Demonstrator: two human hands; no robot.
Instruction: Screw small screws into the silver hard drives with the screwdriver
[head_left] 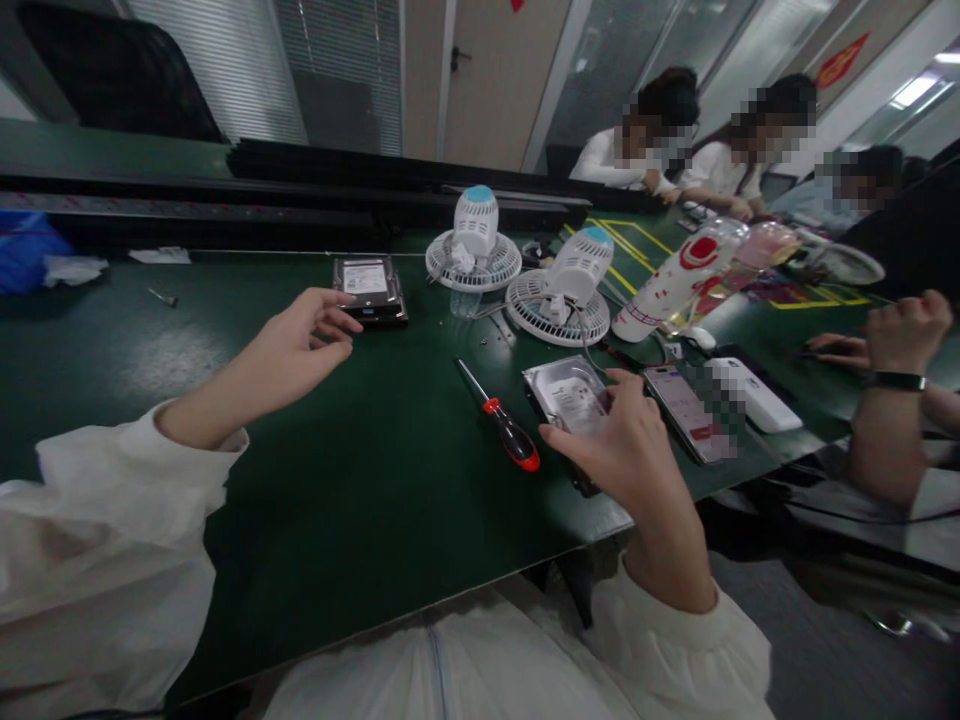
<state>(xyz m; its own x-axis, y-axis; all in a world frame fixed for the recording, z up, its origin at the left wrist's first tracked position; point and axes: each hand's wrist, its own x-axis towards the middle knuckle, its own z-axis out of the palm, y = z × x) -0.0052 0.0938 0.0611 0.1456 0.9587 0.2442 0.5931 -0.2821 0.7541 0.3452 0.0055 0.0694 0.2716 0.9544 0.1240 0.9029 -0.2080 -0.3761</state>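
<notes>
In the head view, a dark green table fills the middle of the scene. The person's right hand, toward 4 o'clock from the centre, is closed over a silver hard drive. The thumb lies along the drive's near left edge and the fingertips curl over its far right corner. The drive lies flat on the table by the near edge. Just beside it at 9 o'clock is a red-and-black screwdriver, untouched, with its shaft pointing to 11 o'clock.

The left hand, at 9 o'clock from the centre, hovers above the table with the fingers loosely spread and nothing in them. Its fingertips are just short of a stack of dark hard drives lying at 2 o'clock from the hand.

At 12 o'clock from the silver drive, two small white fans lie face down beside each other. A red-and-white bottle lies tilted at 2 o'clock. A phone and a white power bank lie at 3 o'clock, close to the right hand.

A co-worker's hand with a dark wristband is raised at the far right, well apart from the person's own.
</notes>
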